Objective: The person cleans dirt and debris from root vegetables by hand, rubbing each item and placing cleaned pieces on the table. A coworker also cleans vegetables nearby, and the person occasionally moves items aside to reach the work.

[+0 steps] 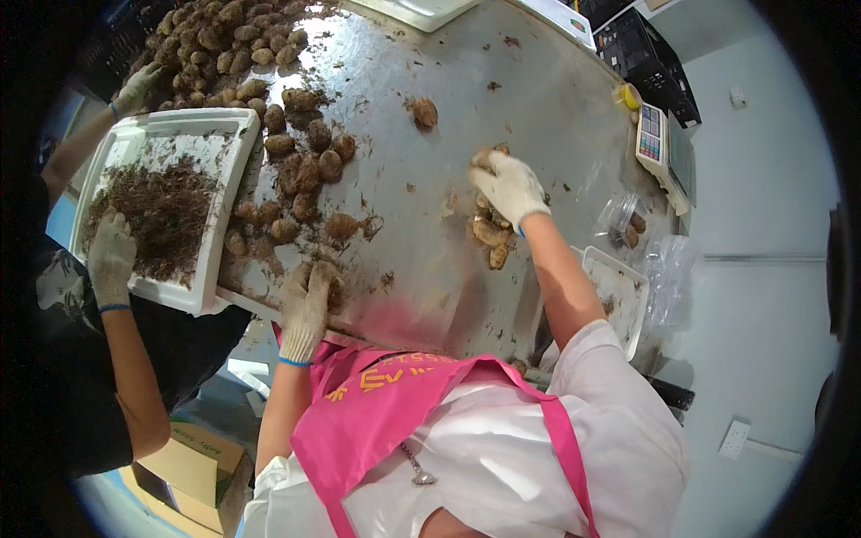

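Observation:
My left hand (306,302), in a soiled white knit glove, is at the near edge of the metal table. Its fingers close around a hairy brown tuber (337,290), mostly hidden by the glove. Farther right, my gloved right hand (509,185) is over a small group of cleaner, paler tubers (491,232). Blur at its fingertips hides whether it grips one. Between the hands and farther back lies a single tuber (424,113). Loose brown tubers (306,171) are scattered left of centre, running back to a large heap (222,40).
At left a co-worker's gloved hand (113,259) is in a white foam tray (232,168) of brown fibres; their other hand (138,87) touches the heap. On the right are a digital scale (651,134), a clear plastic bag (615,218), a white tray (635,296) and a black crate (646,60).

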A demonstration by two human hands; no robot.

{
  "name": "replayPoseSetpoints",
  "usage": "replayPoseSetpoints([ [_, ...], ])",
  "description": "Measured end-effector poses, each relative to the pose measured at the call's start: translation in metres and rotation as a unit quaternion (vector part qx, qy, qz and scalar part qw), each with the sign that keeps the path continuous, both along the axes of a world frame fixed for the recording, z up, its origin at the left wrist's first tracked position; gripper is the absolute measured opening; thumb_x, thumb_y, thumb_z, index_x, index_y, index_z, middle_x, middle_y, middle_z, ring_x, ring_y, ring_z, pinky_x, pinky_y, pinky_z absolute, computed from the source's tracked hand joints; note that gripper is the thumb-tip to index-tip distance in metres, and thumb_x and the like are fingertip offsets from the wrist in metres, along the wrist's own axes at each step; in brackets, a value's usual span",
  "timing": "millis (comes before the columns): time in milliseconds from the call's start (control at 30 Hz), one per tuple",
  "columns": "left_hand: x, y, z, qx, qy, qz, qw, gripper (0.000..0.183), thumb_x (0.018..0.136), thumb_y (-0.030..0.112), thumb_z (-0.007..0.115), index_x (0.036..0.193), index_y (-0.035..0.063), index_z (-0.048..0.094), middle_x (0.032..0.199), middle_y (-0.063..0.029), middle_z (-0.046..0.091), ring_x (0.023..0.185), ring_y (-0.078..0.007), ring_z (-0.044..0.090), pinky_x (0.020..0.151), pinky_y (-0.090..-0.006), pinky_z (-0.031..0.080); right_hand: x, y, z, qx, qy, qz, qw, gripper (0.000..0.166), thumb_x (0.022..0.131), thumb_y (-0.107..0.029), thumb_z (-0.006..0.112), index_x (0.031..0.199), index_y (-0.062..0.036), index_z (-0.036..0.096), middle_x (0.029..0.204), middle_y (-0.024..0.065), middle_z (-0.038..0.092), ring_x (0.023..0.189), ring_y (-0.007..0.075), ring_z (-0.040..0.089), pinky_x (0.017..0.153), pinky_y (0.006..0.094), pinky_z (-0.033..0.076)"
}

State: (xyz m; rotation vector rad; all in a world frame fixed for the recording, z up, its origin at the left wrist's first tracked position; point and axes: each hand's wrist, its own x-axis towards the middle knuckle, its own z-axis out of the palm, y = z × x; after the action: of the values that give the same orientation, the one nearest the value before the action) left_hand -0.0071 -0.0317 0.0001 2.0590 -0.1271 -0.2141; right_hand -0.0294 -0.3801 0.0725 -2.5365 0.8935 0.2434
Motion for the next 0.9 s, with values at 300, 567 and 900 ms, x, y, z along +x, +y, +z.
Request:
replayPoseSetpoints([
  [300, 0.017, -0.006, 0.023, -0.150, 0.189, -0.071, 0.968, 0.024, 0.097, 0.019, 0.055, 0.112, 0.0012, 0.063, 0.088, -0.0032, 0.065, 0.077, -0.0080, 0.059, 0.066, -0.0231, 0.048, 0.140, -0.003, -0.057, 0.012, 0.005, 0.000, 1.000, 0.066, 0.084, -0.037, 0.068, 0.141, -0.0100, 0.049, 0.146, 0.0161, 0.047, 0.132, 0.0318, 0.048, 0.109, 0.0407, 0.041],
  [567, 0.039, -0.041, 0.055, -0.223, 0.296, -0.160, 0.915, 0.035, 0.095, 0.021, 0.059, 0.122, -0.0017, 0.058, 0.106, -0.0084, 0.064, 0.086, -0.0136, 0.062, 0.076, -0.0288, 0.054, 0.044, 0.059, -0.009, 0.569, -0.254, 0.054, 0.780, 0.057, 0.081, -0.006, 0.068, 0.135, 0.0005, 0.049, 0.118, 0.0073, 0.063, 0.108, 0.0130, 0.059, 0.091, 0.0255, 0.049],
  [900, 0.015, -0.045, 0.072, -0.325, 0.298, -0.266, 0.857, 0.070, 0.089, 0.033, 0.072, 0.140, -0.0021, 0.041, 0.126, -0.0099, 0.057, 0.112, -0.0201, 0.058, 0.091, -0.0334, 0.052, -0.026, 0.140, 0.021, 0.649, -0.295, 0.104, 0.693, 0.040, 0.091, -0.010, 0.065, 0.130, -0.0045, 0.056, 0.117, 0.0028, 0.061, 0.102, 0.0115, 0.058, 0.088, 0.0264, 0.051],
])
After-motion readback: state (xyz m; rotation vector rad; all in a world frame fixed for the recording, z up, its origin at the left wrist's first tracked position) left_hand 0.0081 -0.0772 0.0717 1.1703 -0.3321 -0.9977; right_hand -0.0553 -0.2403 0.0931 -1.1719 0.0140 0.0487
